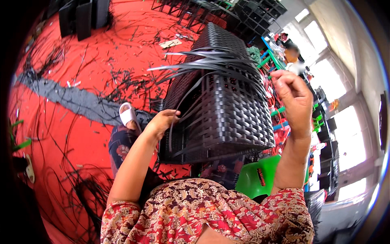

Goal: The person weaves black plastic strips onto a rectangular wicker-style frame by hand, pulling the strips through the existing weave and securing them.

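Observation:
A large black woven basket [243,118] of flat plastic strips lies in front of me, tilted, with its dark open side toward my left. Long loose strips [211,61] fan out across its upper part, their free ends pointing left. At the basket's left edge my left hand [162,123] has its fingers closed on a thin black strip [190,94] that curves down from the weave. My right hand [293,91] is raised off the basket's right side, thumb and fingers pinched together. Whatever is between those fingertips is too small to make out.
Strip scraps [126,83] litter the red floor covering [61,122], crossed by a grey cloth band [87,101]. A green plastic chair [254,179] is by my right side. Dark woven pieces [79,18] stand far left. Another person [291,55] is beyond, near the windows.

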Tool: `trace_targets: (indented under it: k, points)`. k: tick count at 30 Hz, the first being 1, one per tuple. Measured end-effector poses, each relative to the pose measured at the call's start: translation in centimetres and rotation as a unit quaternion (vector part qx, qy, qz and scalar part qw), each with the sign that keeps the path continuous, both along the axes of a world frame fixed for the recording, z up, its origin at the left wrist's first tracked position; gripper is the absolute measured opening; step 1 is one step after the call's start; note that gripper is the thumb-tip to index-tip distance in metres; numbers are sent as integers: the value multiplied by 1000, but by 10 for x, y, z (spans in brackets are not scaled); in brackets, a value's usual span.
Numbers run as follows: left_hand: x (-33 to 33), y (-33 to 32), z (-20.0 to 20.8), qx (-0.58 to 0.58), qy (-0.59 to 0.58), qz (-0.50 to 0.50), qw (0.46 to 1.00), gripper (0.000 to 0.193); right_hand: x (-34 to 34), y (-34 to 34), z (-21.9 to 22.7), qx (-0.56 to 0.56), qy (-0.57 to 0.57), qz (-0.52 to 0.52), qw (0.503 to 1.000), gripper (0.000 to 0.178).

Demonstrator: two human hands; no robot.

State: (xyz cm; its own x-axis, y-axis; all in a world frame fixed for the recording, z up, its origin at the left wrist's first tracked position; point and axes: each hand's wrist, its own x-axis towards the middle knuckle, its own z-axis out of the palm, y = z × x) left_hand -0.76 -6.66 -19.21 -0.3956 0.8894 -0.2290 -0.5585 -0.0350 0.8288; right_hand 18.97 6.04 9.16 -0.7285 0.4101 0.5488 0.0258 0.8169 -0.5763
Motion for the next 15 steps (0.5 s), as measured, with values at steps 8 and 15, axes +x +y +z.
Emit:
trace_targets:
  k: [8,15]
  points:
    - [-8,-25,-26,-5,131,59,990,24,13,25,-55,277,-125,40,952,43]
    - [48,-30,136,125,632,249,723,18,16,33,-79,256,-57,65,963,36]
